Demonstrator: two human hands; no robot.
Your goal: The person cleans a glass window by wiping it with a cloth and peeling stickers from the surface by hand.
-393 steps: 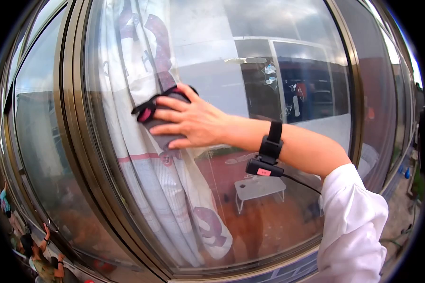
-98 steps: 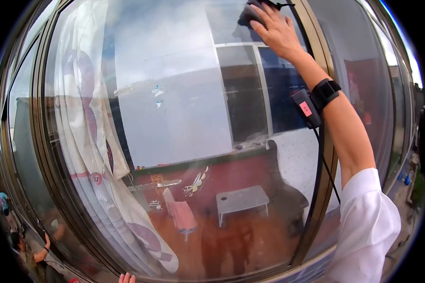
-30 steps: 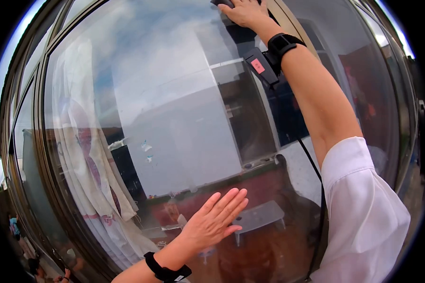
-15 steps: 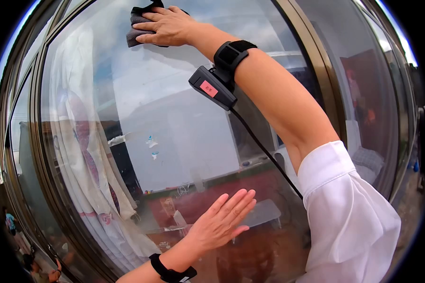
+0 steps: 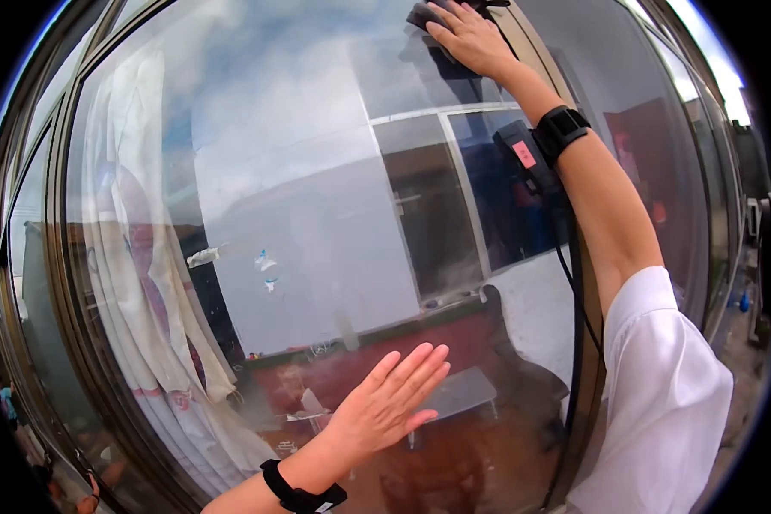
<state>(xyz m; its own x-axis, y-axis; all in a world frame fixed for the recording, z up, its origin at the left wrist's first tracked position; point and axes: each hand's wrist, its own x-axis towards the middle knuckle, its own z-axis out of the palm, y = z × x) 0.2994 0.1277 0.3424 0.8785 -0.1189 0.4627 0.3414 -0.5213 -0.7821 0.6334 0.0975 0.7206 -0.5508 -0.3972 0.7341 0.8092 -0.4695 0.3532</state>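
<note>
Our right hand (image 5: 471,40) lies flat with fingers spread on a crumpled dark grey-and-black cloth (image 5: 427,14), not clenched around it; the broad palm probably presses the fabric evenly. That cloth sits against the upper right of a large, reflective glass window pane (image 5: 300,206), just beside the brown-gold metal frame (image 5: 535,47). Our left hand (image 5: 388,401) holds nothing: its fingers lie straight and close together, the back towards us, low before the glass — perhaps for balance, though we cannot tell whether it touches. A black strap (image 5: 561,133) fixes a small black box (image 5: 525,158) to our right wrist, leaving the fingers free, and a thin black cable (image 5: 578,300) hangs from it. Behind the glass, a white patterned fabric curtain (image 5: 128,283) hangs gathered at the left — bunched, we judge, to let light in.
</note>
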